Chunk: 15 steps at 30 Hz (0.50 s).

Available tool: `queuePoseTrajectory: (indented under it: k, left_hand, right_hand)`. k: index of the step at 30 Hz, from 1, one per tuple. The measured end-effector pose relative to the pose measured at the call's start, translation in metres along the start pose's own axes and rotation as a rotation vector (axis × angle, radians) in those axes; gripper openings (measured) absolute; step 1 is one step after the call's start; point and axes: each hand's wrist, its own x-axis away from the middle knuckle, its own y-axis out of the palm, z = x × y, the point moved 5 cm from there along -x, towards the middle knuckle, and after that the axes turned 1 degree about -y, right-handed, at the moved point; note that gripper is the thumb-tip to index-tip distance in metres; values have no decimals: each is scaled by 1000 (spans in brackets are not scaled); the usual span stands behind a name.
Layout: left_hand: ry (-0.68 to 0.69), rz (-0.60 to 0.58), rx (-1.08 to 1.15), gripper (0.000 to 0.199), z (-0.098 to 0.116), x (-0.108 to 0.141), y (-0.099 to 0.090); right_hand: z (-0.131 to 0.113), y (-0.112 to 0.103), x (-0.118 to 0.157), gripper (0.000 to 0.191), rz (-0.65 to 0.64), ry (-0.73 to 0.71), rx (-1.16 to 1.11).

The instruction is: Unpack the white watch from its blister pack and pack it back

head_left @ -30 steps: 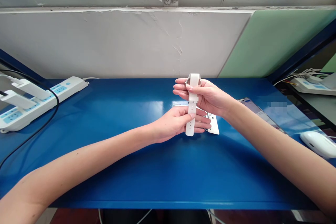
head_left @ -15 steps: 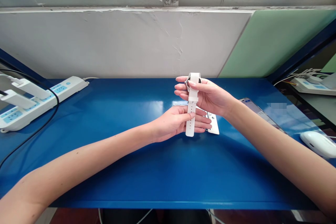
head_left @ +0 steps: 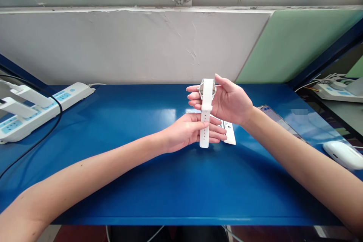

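- The white watch (head_left: pixel 206 109) is above the middle of the blue table (head_left: pixel 127 193), its strap end (head_left: pixel 204 138) pointing near.
- Left hand (head_left: pixel 185 130) pinches this strap end between thumb and fingers.
- Right hand (head_left: pixel 234 101) is open, thumb lifted, fingers behind the watch; touching, I cannot tell.
- For good holding, I think, left pinch should be firm, right fingers supporting gently.

Left arm (head_left: pixel 113 164): bare over its whole visible length, slender, smooth in outline, a few small spots (head_left: pixel 81 165) scattered along it. Right arm (head_left: pixel 295 151): bare likewise, slender. Left hand (head_left: pixel 184 132) and right hand (head_left: pixel 232 100): both bare, narrow at the wrist (head_left: pixel 248 116), fingers (head_left: pixel 219 129) slim, thumbs (head_left: pixel 224 82) tapering.
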Motion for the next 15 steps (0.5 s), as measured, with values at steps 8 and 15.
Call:
queuePoseTrajectory:
  k: [8,15]
  left_hand:
    - [-7,-41,17,22,4,2,7]
    - [-29,-150,191,56,3,4,8]
  right_hand:
    - [-6,-6,3,39,71,-48,23]
    - [-25,-24,1,28,306,-276,24]
